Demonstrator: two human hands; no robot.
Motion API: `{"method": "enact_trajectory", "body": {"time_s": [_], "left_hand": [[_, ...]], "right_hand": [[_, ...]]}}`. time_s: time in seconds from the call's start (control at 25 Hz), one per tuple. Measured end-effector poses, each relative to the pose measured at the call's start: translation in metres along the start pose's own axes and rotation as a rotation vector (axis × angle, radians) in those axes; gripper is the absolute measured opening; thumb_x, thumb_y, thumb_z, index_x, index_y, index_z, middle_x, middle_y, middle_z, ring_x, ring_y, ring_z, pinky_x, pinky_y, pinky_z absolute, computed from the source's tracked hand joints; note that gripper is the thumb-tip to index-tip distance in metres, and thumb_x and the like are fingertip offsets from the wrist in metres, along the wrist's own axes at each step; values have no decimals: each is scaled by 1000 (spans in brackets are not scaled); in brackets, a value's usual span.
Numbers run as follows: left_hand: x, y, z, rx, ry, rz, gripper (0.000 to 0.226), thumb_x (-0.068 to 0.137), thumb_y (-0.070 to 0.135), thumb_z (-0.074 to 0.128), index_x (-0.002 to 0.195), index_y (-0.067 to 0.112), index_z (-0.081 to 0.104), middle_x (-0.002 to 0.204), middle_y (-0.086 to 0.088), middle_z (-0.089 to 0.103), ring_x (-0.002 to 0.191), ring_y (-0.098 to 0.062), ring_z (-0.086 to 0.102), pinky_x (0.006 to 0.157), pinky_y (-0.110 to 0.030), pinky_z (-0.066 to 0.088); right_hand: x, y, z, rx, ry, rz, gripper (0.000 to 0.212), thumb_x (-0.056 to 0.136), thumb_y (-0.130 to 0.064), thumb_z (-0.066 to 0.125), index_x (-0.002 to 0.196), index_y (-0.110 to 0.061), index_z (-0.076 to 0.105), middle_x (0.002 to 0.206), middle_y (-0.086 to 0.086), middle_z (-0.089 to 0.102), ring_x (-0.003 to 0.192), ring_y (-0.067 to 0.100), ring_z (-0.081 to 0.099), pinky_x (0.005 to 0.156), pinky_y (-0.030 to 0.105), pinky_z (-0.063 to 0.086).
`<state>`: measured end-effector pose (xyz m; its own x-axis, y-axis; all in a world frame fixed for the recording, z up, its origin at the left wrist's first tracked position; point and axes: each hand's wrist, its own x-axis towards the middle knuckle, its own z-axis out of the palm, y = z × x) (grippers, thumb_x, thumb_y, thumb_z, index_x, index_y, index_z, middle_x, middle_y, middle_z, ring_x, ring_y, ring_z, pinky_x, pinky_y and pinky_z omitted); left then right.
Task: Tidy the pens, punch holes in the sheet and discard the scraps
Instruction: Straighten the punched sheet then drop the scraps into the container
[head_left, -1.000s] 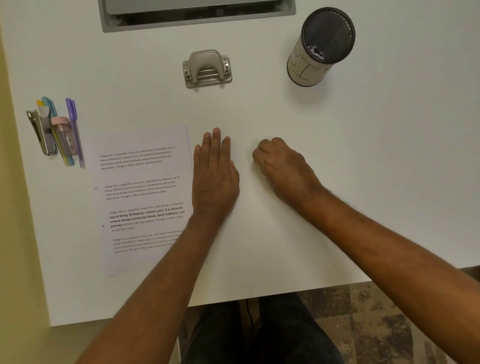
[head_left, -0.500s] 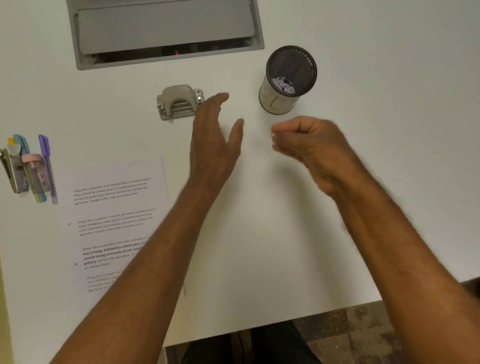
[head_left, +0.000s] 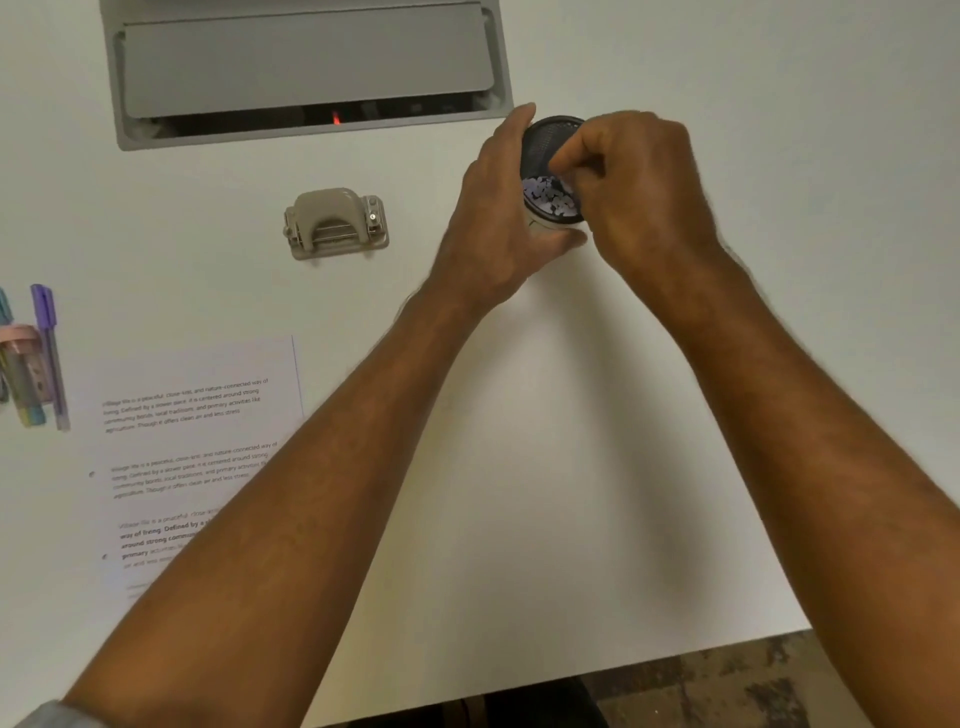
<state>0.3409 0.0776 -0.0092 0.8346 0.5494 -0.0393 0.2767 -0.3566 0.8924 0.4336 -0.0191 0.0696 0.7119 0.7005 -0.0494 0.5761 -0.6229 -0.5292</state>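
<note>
A dark mesh-lined cup (head_left: 551, 134) stands at the back of the white desk, with several white paper scraps (head_left: 548, 196) in its bottom. My left hand (head_left: 496, 221) grips the cup's left side, thumb near its base. My right hand (head_left: 641, 187) hovers over the cup's mouth, fingertips pinched together on a tiny scrap that barely shows. A beige hole punch (head_left: 335, 223) sits left of the cup. The printed sheet (head_left: 197, 415) lies at the left, partly under my left forearm. Pens and highlighters (head_left: 44, 358) lie side by side at the far left edge.
A grey cable hatch (head_left: 306, 67) is set into the desk behind the punch. The desk's front edge (head_left: 675, 660) runs at the lower right, with patterned floor beyond it.
Both hands rose from the desk and moved back to the cup. My left hand took hold of the cup's side; my right hand, pinched, came over its mouth.
</note>
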Motion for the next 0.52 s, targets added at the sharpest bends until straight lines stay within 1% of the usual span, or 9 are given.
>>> {"method": "enact_trajectory", "body": {"time_s": [0.08,0.12,0.2,0.24,0.32,0.4,0.48,0.52], "left_hand": [[3,-2,4,-14,17,11,114,68,47,89,156,6,29,152,-8,49,138,-22,49,115,-41,45],[4,-2,5,-24,25,17,114,68,49,88,155,5,30,150,-9,50,137,-23,51,114,-42,46],[7,-4,6,-41,37,24,112,67,54,87,152,3,35,146,-10,54,134,-24,54,112,-44,48],[8,-4,6,-43,41,24,111,67,55,86,151,2,37,144,-10,55,133,-24,55,111,-43,49],[10,-4,5,-38,42,26,109,67,57,84,149,1,39,142,-10,57,130,-23,57,110,-41,50],[10,-4,4,-18,44,26,108,67,57,84,148,0,40,141,-10,58,129,-22,58,110,-40,50],[8,-5,4,12,39,14,110,67,56,85,150,1,38,144,-9,56,132,-23,56,111,-41,49],[5,-4,2,33,34,10,111,68,55,85,152,2,36,147,-8,55,135,-24,54,113,-42,47]], "right_hand": [[2,2,0,-70,-42,-66,28,94,-11,60,113,-15,79,112,9,77,99,23,72,90,39,60],[3,2,0,-95,-47,-90,29,95,-11,59,115,-14,79,113,11,77,99,26,73,90,40,60],[2,1,0,-124,6,-121,28,96,-11,59,115,-16,78,113,10,77,98,25,72,88,39,60],[2,0,0,-127,44,-130,26,97,-11,58,114,-16,78,112,9,75,96,21,71,86,36,60],[1,-1,1,-137,82,-138,22,99,-11,56,109,-14,75,110,8,69,93,16,62,80,29,56],[1,-1,2,-163,71,-144,22,100,-11,53,111,-14,73,109,10,67,93,19,61,79,32,55],[0,0,2,-171,67,-146,26,102,-15,51,115,-15,73,110,9,69,96,22,65,82,37,57],[-2,0,2,-157,81,-143,26,103,-17,50,116,-16,73,110,8,69,96,20,65,83,37,58]]}}
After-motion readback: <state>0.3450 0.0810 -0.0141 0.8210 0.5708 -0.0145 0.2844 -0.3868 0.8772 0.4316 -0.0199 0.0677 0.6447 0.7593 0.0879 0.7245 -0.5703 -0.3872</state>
